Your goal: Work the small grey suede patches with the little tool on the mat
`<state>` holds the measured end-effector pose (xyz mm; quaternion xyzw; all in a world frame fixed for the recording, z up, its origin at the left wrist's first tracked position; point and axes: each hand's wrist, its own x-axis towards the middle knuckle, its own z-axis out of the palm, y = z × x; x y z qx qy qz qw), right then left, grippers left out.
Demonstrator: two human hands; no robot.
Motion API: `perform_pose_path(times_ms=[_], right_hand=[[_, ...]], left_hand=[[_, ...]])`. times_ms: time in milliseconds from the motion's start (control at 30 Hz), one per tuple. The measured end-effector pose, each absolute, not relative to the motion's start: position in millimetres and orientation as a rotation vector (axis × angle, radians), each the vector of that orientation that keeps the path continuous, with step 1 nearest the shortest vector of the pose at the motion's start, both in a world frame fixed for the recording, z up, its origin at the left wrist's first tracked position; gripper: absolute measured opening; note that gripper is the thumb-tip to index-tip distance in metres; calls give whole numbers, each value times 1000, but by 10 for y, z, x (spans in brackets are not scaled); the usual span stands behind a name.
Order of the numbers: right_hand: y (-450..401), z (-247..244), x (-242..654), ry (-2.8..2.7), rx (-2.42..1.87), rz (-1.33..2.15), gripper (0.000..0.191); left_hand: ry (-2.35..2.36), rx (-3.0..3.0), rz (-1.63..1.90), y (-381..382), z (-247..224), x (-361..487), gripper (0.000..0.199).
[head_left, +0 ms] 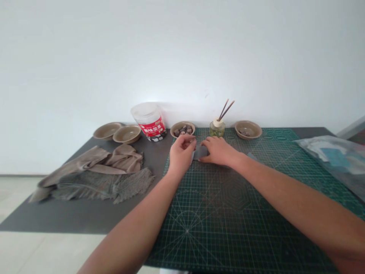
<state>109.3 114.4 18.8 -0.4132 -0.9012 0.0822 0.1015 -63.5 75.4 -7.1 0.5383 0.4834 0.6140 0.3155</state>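
Observation:
My left hand [181,153] is closed, thumb and fingertips pinched together in front of a bowl of brown stone-like pieces [184,131]. What it pinches, if anything, is too small to make out. Beside it, my right hand [219,150] grips a small grey flat piece [201,152] between thumb and fingers. That piece spans the gap between both hands, just above or on the green cutting mat [205,228]; whether it touches the mat I cannot tell. Another bluish-grey scrap [253,158] shows partly behind my right forearm.
Behind the hands stand a reed diffuser [217,128] and a bowl with a few small bits [248,129]. Leftward are a clear tub with a red label [151,123], two brown bowls [127,134] and crumpled cloths [114,163]. A plastic bag [336,156] lies at right.

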Motion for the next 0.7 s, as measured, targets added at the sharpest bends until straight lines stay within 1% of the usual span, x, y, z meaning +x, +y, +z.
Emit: perform_pose_path(times_ms=[133,333,467,567,600,700], right_hand=[[1189,290,1211,-2544,-1262,256,39],[1211,233,1330,-2476,-1228,370,20],[1133,306,1321,-2319,-1231,355,15],[981,418,1403,-2208,-1208,388,16],[911,437,1451,-2172,-1194,418,16],[676,407,1617,-2000,-1143,667,11]], left_hand=[[1434,1561,1526,726,-54,-645,14],[1508,1739,1406,705,-26,-634,19],[1470,1750,1378,682,-11,-621,21],[1355,1723,1330,631,17,-579,25],[1295,1701,1308,610,26,-558,25],[1181,1630,1255,552,52,-494,22]])
